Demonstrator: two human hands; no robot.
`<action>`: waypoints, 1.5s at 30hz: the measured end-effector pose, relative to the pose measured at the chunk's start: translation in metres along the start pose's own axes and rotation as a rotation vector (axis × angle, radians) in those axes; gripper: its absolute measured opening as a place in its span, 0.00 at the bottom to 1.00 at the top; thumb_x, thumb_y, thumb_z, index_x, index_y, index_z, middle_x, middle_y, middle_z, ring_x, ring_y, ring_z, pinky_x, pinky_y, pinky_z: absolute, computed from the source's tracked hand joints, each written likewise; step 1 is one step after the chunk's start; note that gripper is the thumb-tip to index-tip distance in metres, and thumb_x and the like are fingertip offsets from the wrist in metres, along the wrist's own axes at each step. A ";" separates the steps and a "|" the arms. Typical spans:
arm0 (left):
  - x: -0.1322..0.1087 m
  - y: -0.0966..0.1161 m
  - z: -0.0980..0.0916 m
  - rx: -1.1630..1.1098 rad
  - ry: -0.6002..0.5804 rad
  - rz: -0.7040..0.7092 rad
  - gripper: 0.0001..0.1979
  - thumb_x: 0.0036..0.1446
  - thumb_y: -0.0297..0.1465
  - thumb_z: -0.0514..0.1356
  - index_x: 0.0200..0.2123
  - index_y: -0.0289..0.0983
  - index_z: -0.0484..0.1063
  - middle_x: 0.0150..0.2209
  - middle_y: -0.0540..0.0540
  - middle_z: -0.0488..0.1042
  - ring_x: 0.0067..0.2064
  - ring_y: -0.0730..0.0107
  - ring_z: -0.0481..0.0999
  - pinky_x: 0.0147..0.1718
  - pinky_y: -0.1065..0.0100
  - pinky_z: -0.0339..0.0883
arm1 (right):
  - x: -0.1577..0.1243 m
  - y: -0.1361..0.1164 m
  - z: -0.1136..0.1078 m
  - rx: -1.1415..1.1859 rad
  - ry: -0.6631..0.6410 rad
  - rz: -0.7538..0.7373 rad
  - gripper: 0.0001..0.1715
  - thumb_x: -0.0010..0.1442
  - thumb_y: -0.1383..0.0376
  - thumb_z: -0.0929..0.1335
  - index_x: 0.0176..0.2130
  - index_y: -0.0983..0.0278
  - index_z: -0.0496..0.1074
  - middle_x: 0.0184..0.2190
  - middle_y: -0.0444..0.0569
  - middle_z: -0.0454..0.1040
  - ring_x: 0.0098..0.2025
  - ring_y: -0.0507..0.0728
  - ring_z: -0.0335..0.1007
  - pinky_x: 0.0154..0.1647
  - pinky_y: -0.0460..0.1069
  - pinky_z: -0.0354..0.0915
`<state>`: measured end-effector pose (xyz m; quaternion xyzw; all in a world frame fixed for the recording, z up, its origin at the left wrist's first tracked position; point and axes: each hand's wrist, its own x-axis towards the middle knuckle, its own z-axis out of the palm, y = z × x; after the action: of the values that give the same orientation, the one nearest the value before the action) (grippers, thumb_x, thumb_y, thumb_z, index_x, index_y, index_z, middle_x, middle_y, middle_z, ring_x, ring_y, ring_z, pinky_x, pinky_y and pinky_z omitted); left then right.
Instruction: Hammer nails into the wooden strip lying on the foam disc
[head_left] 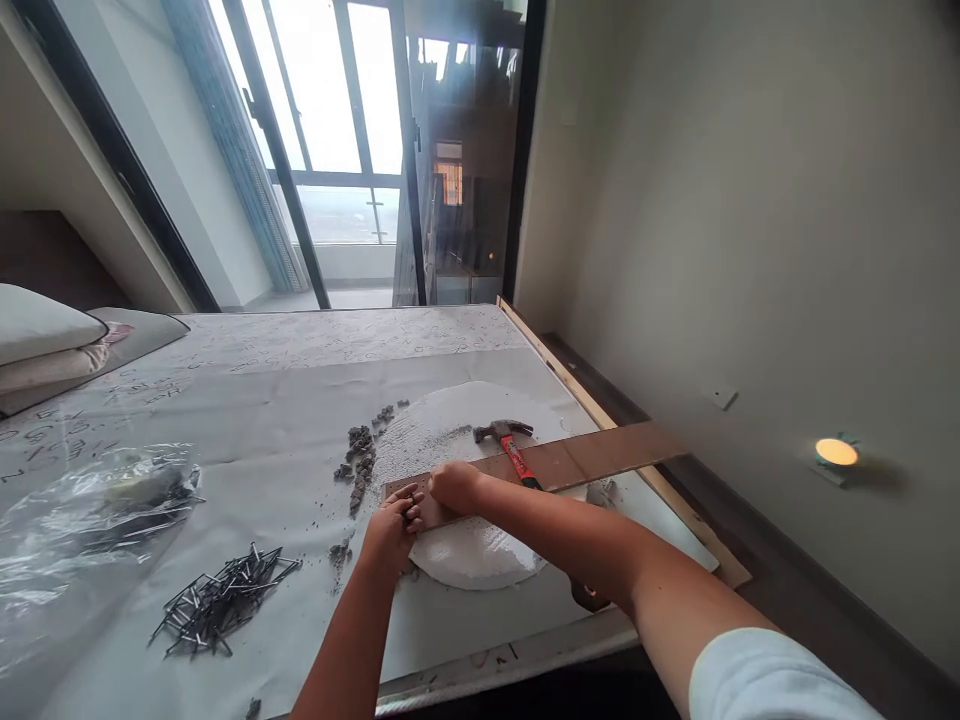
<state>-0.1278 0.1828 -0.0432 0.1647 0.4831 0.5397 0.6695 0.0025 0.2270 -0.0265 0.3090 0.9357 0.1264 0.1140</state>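
Both forearms reach forward from the lower edge, the right one crossing leftward over the worktop (480, 630). To the near left lies a loose heap of nails (221, 600). The left hand (391, 528) bends at the wrist with its fingers (411, 505) curled narrowly against the near end of a wooden plank (570, 462); whether they pinch anything cannot be told. The right hand (456, 487), balled into a fist, rests on the plank just beside the left. The plank lies across a white foam disc (465, 550). Beyond the hands, a red-handled hammer (511, 447) lies across the plank. Grey rubble (360, 460) is scattered left of the disc.
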 end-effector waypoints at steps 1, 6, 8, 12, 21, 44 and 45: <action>0.001 0.000 0.000 -0.002 0.000 0.001 0.14 0.47 0.13 0.46 0.35 0.32 0.62 0.24 0.49 0.65 0.14 0.86 0.55 0.10 0.81 0.46 | 0.000 0.002 -0.002 0.006 -0.009 -0.005 0.12 0.59 0.64 0.64 0.42 0.68 0.68 0.39 0.49 0.71 0.37 0.53 0.69 0.36 0.51 0.69; 0.002 0.003 0.000 -0.011 0.004 -0.004 0.14 0.48 0.13 0.46 0.34 0.32 0.62 0.24 0.48 0.65 0.14 0.87 0.54 0.09 0.82 0.45 | -0.001 0.011 -0.010 0.032 -0.025 0.005 0.10 0.59 0.65 0.64 0.40 0.69 0.69 0.38 0.49 0.71 0.37 0.53 0.69 0.35 0.51 0.69; 0.000 0.004 0.000 -0.013 0.006 -0.006 0.13 0.49 0.13 0.46 0.34 0.32 0.62 0.24 0.48 0.66 0.14 0.87 0.54 0.10 0.82 0.46 | -0.003 0.013 -0.013 0.039 -0.016 0.012 0.10 0.60 0.66 0.64 0.41 0.69 0.69 0.38 0.49 0.71 0.37 0.53 0.69 0.35 0.50 0.69; -0.003 0.005 0.001 -0.022 0.004 -0.012 0.13 0.49 0.14 0.46 0.34 0.32 0.62 0.25 0.47 0.66 0.14 0.86 0.55 0.11 0.81 0.47 | -0.008 0.014 -0.017 0.052 0.016 0.015 0.10 0.60 0.66 0.64 0.41 0.69 0.68 0.38 0.49 0.71 0.36 0.53 0.70 0.35 0.50 0.69; -0.010 0.006 0.001 -0.037 0.026 -0.010 0.13 0.48 0.13 0.48 0.35 0.32 0.63 0.26 0.46 0.68 0.16 0.84 0.60 0.13 0.79 0.55 | -0.011 0.027 -0.050 0.124 0.180 0.031 0.10 0.60 0.71 0.61 0.37 0.71 0.70 0.36 0.52 0.72 0.37 0.55 0.70 0.35 0.50 0.67; -0.014 0.009 0.008 -0.043 -0.010 -0.053 0.11 0.50 0.14 0.48 0.33 0.32 0.63 0.25 0.46 0.66 0.17 0.84 0.60 0.12 0.81 0.51 | -0.015 0.008 0.004 0.130 -0.023 0.104 0.09 0.59 0.65 0.64 0.38 0.69 0.70 0.37 0.49 0.72 0.38 0.54 0.70 0.37 0.52 0.68; -0.014 0.010 0.009 -0.042 -0.012 -0.055 0.11 0.49 0.14 0.48 0.33 0.32 0.63 0.25 0.46 0.66 0.17 0.84 0.61 0.12 0.81 0.50 | -0.014 0.007 0.004 0.126 -0.021 0.095 0.10 0.59 0.65 0.64 0.38 0.69 0.70 0.37 0.49 0.72 0.38 0.54 0.70 0.37 0.52 0.68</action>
<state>-0.1254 0.1765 -0.0253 0.1406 0.4721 0.5301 0.6902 0.0186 0.2244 -0.0263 0.3610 0.9248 0.0693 0.0978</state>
